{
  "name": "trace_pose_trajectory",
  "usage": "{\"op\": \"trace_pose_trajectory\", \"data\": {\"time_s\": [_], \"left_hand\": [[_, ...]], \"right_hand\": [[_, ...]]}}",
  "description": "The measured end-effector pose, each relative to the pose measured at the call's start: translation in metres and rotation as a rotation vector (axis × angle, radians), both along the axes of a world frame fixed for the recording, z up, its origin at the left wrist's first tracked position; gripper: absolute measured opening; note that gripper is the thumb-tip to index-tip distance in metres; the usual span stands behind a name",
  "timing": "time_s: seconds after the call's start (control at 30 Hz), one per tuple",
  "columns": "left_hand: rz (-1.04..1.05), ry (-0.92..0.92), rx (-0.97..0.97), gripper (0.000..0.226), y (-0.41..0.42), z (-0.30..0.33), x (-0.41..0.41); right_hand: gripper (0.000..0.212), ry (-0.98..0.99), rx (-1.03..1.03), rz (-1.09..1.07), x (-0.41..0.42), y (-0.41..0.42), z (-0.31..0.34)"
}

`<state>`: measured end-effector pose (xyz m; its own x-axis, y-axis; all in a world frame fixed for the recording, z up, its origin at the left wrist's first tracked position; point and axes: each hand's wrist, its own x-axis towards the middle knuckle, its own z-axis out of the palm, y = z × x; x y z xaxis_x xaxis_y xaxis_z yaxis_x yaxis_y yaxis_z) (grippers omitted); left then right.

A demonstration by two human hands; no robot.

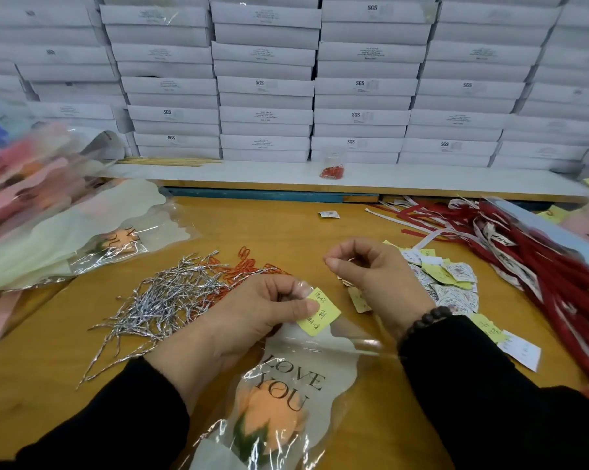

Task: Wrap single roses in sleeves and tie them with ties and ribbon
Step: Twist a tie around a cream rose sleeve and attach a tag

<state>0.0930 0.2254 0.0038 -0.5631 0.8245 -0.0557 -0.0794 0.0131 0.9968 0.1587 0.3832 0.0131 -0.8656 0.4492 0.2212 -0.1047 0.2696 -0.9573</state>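
Left hand point(252, 310): pinches yellow tag point(318, 312) against the sleeve point(306, 368) top. Right hand point(371, 276): fingers curled, pinching something small, unidentifiable. Rose point(269, 412): inside sleeve, near table point(286, 228) edge. Risk: slippery film lets the tag slide askew.

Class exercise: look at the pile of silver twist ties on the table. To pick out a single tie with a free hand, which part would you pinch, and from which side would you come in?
Probably pinch a loose end at the near-left fringe of the silver twist ties, coming from above. There single strands splay out flat on the table, whereas the middle is a tangle and the right side lies under the left hand.
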Motion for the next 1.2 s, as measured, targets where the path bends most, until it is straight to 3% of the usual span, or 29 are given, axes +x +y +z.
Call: {"op": "trace_pose_trajectory", "data": {"time_s": [0.13, 0.23, 0.33, 0.43, 0.73, 0.97, 1.2], "left_hand": [[0.123, -0.03, 0.048, 0.016, 0.003, 0.001, 0.003], [0.271, 0.02, 0.08, 0.007, 0.007, 0.001, 0.005], [0.358, 0.07, 0.098, 0.023, 0.008, 0.0, 0.007], [0.407, 0.057, 0.112, 0.019, 0.009, 0.002, 0.007], [0.413, 0.084, 0.09, 0.009, 0.01, -0.001, 0.005], [0.408, 0.094, 0.087, 0.018, 0.01, 0.001, 0.007], [0.391, 0.128, 0.07, 0.031, 0.01, 0.003, 0.008]], "right_hand": [[0.012, 0.042, -0.063, 0.048, 0.018, 0.001, 0.006], [0.021, 0.055, -0.089, 0.056, 0.025, 0.005, 0.009], [0.018, 0.089, -0.141, 0.059, 0.025, 0.007, 0.015], [0.014, 0.104, -0.182, 0.095, 0.025, 0.006, 0.018], [0.012, 0.085, -0.191, 0.138, 0.021, 0.0, 0.018], [0.014, 0.031, -0.231, 0.129, 0.018, 0.0, 0.017], [0.022, 0.051, -0.02, 0.026, 0.019, 0.003, 0.021]]}}
